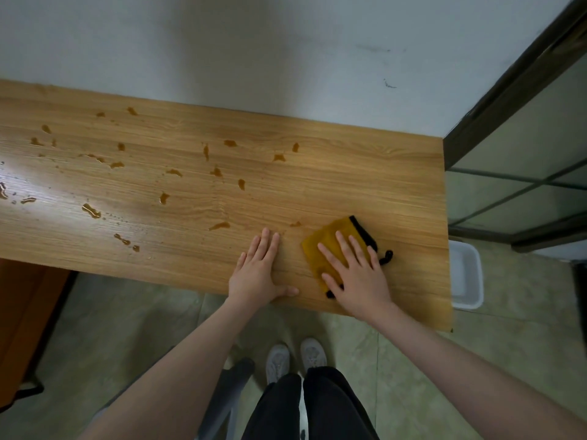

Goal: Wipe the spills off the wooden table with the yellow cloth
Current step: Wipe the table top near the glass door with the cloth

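On the wooden worktop (349, 173), near its right end and close to the near edge, lies the yellow cloth (330, 246). It has a black trim along its right side and is folded flat. The right hand (355, 274) lies on top of the cloth with its fingers straight and spread, pressing it down. Just to the left of the cloth, the left hand (259, 271) rests flat on the bare wood, fingers straight and close together, with the thumb along the near edge.

Brown spills (219, 225) dot the worktop from the middle out to the far left. One small spot sits just beyond the cloth, and one long spot sits just beyond the left hand. The wood shines in the light at the left.

Down on the tiled floor stand the person's pale shoes (295, 357) and dark trousers. A white tub (467, 274) sits on the floor past the right end of the worktop.
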